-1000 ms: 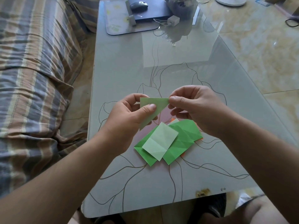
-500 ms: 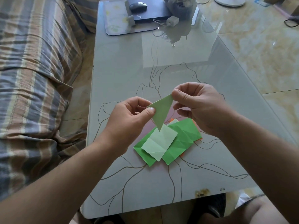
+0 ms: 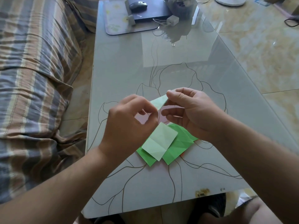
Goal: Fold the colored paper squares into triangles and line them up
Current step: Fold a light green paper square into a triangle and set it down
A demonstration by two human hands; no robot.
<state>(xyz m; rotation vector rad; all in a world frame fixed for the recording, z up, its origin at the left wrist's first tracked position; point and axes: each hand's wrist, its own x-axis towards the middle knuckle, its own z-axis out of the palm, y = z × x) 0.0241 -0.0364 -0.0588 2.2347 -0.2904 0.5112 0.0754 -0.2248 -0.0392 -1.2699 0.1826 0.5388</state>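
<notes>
You are holding the pale green folded triangle (image 3: pixel 159 101) in the air above the table (image 3: pixel 123 65), pinched at both ends. Your right hand (image 3: pixel 192 113) has its thumb and forefinger pressed together on the upper tip, at about 1 o'clock on the piece. Your left hand (image 3: pixel 129 122) pinches the lower end, at about 7 o'clock, though its fingertips are blurred, so read that grip as likely and not certain.

The piece's long axis runs from 7 o'clock up to 1 o'clock, tilted and not level. Seen almost edge-on, it shows only as a narrow sliver, so I cannot tell whether the corners meet cleanly.

What matters for the next move, as I judge it, is where the piece goes down. The paper pile (image 3: pixel 166 143) lies directly below your hands, at 6 o'clock from the triangle: a pale green square (image 3: pixel 159 141) on top, brighter green sheets (image 3: pixel 178 147) under it and an orange edge (barely showing) at the pile's right side. Bare tabletop lies toward 12 o'clock, beyond your hands, and I see no row of triangles there.

Both hands are about equally near the piece. Your right hand has the clearer hold, so it looks the better one to carry the triangle clear of the pile.
</notes>
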